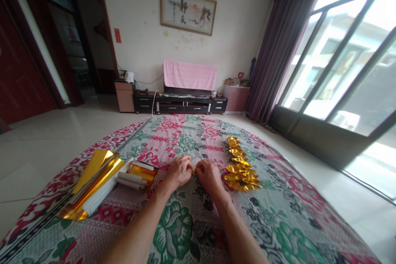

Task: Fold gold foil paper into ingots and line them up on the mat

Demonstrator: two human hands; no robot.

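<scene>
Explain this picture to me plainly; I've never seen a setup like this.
There is no machine here: you see a person's bare left hand and right hand, from a camera worn on their head, facing forward and down. On the flowered cloth, stacked gold-and-white sheets and a smaller bundle lie to the left; folded gold pieces lie in a column to the right. The right hand seems to pinch a small pale-and-gold piece, mostly hidden; the left hand is beside it, its grip unclear.
</scene>
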